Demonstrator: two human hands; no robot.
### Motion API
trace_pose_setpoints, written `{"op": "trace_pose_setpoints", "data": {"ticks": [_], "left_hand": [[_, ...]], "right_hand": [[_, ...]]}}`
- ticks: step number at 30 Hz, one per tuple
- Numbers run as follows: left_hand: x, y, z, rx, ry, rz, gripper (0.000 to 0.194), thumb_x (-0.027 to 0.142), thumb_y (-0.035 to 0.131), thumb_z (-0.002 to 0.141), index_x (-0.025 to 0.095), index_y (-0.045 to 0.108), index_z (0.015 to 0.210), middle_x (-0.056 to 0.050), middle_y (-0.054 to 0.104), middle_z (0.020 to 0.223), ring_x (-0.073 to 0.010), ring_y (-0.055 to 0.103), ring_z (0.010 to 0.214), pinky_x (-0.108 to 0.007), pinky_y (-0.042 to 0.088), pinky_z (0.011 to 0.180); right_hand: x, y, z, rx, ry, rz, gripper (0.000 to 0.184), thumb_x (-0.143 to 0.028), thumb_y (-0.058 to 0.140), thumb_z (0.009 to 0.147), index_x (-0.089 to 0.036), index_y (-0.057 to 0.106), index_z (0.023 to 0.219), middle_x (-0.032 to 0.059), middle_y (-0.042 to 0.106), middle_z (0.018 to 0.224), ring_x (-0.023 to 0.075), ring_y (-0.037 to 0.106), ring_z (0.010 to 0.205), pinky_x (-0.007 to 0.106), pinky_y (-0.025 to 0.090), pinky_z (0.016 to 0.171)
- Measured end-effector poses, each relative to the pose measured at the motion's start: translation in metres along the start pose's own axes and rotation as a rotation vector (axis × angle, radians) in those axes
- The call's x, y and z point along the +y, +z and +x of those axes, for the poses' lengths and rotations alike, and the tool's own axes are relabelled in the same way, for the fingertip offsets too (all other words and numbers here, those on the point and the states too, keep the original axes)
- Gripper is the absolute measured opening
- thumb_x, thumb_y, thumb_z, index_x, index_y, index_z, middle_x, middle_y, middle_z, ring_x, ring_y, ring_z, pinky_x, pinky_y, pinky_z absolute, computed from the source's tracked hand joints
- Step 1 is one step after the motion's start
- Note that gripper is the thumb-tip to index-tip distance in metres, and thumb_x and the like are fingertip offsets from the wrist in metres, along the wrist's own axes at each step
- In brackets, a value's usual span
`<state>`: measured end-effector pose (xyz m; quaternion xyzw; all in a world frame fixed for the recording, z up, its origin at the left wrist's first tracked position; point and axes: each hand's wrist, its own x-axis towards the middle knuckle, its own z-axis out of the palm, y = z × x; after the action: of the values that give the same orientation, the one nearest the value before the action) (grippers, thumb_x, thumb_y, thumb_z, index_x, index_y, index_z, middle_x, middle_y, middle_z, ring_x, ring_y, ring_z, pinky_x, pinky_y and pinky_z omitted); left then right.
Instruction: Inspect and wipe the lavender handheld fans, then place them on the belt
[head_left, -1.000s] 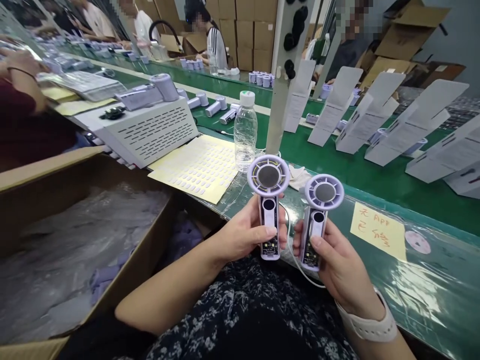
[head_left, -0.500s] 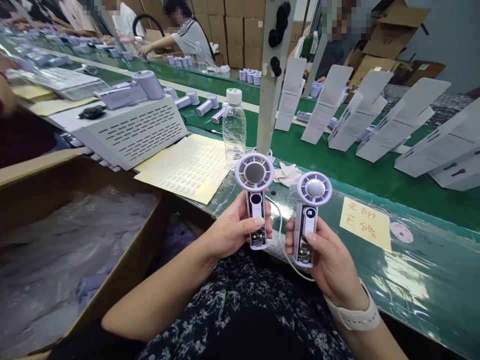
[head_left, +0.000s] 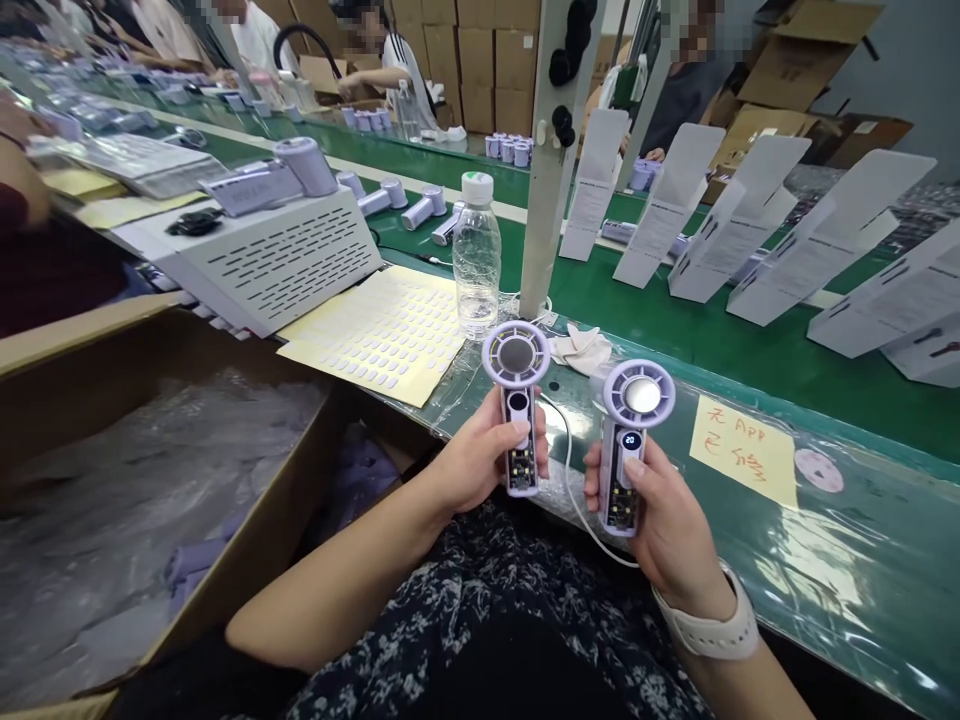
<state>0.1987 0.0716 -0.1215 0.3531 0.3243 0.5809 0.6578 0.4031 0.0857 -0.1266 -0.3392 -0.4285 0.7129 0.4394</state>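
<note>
My left hand (head_left: 472, 460) grips the handle of a lilac hand-held fan (head_left: 516, 400), thumb pressed on its front; its small screen is dark. My right hand (head_left: 660, 520) holds a second lilac fan (head_left: 630, 440) the same way, and its round display shows "20". Both fans stand upright, side by side, over my lap at the bench's front edge. A thin white cable (head_left: 571, 490) loops between them.
A water bottle (head_left: 475, 256) and a yellow sheet of stickers (head_left: 382, 330) lie just beyond the fans. A white vented box (head_left: 262, 255) stands left, an open carton (head_left: 150, 480) lower left. White cards (head_left: 750, 225) line the green conveyor. A yellow note (head_left: 742, 450) is taped right. Other people work farther back.
The right fan's display, dark a second ago, lit up with "20" and stays lit. Both hands still hold the fans in about the same place; the view shifted slightly.
</note>
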Motion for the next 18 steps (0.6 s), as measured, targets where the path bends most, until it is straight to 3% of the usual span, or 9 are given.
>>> {"op": "trace_pose_setpoints", "data": {"ticks": [3,10,18], "left_hand": [[0.007,-0.002,-0.002,-0.104,0.031,0.030,0.040,0.038,0.074,0.084,0.020,0.051,0.111,0.001,0.060,0.088,-0.0130,0.063,0.065,-0.030,0.057,0.061],[0.012,-0.009,0.002,-0.119,0.039,0.073,0.045,0.040,0.076,0.084,0.019,0.052,0.116,-0.002,0.061,0.094,-0.0170,0.069,0.075,-0.037,0.060,0.074],[0.006,-0.003,-0.004,-0.116,0.017,0.032,0.035,0.032,0.074,0.085,0.019,0.053,0.110,-0.001,0.060,0.093,-0.0155,0.068,0.072,-0.033,0.058,0.069]], "right_hand": [[-0.005,0.002,-0.003,-0.053,0.017,0.003,0.027,-0.045,0.072,0.094,-0.022,0.070,0.106,0.0051,0.068,0.096,0.0143,0.061,0.068,0.021,0.055,0.058],[-0.015,0.006,-0.004,-0.026,0.034,0.019,0.026,-0.043,0.072,0.094,-0.019,0.071,0.104,0.0071,0.069,0.094,0.0153,0.063,0.070,0.023,0.058,0.061],[-0.014,0.007,-0.006,0.020,0.032,0.058,0.026,-0.044,0.075,0.091,-0.020,0.072,0.099,0.0069,0.070,0.091,0.0160,0.064,0.066,0.024,0.058,0.057]]}}
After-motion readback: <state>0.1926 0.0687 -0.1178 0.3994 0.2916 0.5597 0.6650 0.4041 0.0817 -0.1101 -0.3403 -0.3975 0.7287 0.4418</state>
